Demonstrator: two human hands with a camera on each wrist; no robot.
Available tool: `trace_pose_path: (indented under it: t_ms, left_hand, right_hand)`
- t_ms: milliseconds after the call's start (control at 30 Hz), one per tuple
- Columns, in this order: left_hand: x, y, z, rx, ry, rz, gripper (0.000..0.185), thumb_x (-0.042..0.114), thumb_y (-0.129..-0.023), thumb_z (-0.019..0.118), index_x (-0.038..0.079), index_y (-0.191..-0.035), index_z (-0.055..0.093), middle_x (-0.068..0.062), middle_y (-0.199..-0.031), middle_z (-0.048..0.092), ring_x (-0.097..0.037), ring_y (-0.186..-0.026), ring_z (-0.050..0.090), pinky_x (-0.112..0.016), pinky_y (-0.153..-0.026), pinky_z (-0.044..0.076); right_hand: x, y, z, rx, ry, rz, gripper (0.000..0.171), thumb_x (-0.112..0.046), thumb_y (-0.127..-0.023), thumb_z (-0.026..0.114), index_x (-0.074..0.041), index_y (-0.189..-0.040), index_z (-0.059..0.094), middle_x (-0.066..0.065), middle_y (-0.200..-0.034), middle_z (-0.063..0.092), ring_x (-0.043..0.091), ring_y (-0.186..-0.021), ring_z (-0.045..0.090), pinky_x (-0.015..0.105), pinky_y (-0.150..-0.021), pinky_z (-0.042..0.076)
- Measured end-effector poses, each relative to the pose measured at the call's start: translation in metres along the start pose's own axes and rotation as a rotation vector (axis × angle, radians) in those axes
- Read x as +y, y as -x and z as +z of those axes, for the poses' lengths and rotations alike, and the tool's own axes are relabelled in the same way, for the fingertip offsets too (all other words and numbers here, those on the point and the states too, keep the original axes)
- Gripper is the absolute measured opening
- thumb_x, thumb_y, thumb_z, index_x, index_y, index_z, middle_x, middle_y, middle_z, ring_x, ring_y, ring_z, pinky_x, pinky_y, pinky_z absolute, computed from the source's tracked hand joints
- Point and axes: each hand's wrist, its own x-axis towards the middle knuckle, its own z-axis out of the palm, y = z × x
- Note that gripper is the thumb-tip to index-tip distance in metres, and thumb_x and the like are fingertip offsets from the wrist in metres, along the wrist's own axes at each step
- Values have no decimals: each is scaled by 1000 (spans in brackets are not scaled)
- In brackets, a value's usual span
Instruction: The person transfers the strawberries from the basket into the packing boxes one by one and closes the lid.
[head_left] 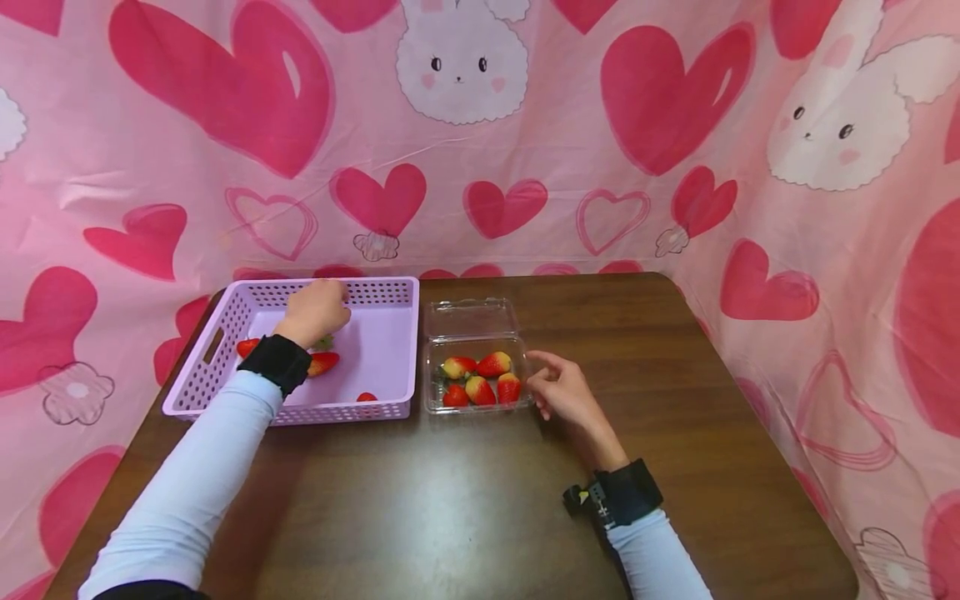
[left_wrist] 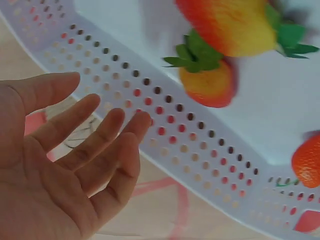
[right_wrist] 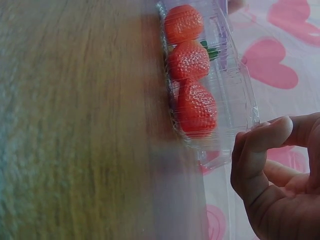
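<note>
My left hand (head_left: 315, 312) is over the back part of a lilac perforated basket (head_left: 382, 350). Its fingers are spread and loosely bent with nothing between them, as the left wrist view shows. Near it in the basket lie strawberries, among them a red and yellow one (left_wrist: 235, 22) and a smaller leafy one (left_wrist: 207, 85). To the basket's right, a clear plastic clamshell box (head_left: 472, 321) stands with its lid folded back. Several strawberries (head_left: 480, 390) sit inside it. My right hand (head_left: 570, 400) is at the box's right side, loosely bent fingers right at the rim.
One more strawberry (head_left: 367, 397) lies by the basket's front wall and another (head_left: 247, 347) at its left. Basket and box stand on a brown wooden table (head_left: 420, 508). A pink cloth (head_left: 562, 150) with hearts and rabbits hangs behind and along the sides.
</note>
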Motion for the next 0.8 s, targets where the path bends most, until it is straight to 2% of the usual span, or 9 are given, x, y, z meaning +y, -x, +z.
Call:
trace_pose_path:
  t_ms: [133,333,433,600,800]
  left_hand:
    - [-8,1,3,-21,-32,-23,14,6,-87,63,-4,-95,70,-26,-97,68,-42,-87,62,-58,-69,53]
    - [-15,5,6,-77,-56,-64,18,7,-88,65,-7,-98,68,-29,-96,67,-44,-86,62,-55,-69,54]
    - [-18,7,8,-84,-41,-112,18,7,-84,65,-8,-93,67,-32,-95,66,-45,-83,62,-56,-67,54]
    - [-26,10,12,-91,-5,-206,28,11,-83,64,-11,-100,66,-40,-107,63,-52,-93,63,-66,-73,54]
    - [-32,12,14,-123,4,-207,37,13,-84,65,-15,-108,63,-44,-113,57,-56,-97,60,-66,-75,54]
  right_hand:
    - [-1,0,0,-6,-5,0,47,-1,-101,61,0,-147,55,11,-70,58,20,-49,52,29,-50,51]
    - [-1,1,0,-11,-10,-8,47,-1,-100,61,0,-147,55,11,-69,58,20,-49,52,28,-49,51]
    - [-1,1,0,-11,-8,-9,46,-1,-100,61,0,-146,56,10,-68,58,20,-49,52,29,-49,51]
    - [-2,1,-1,-17,-5,-16,47,-2,-101,61,1,-147,54,10,-69,59,20,-49,52,29,-50,51]
    - [-1,1,-1,-20,-9,-23,46,-2,-101,60,1,-147,55,10,-68,58,20,-49,52,29,-50,51]
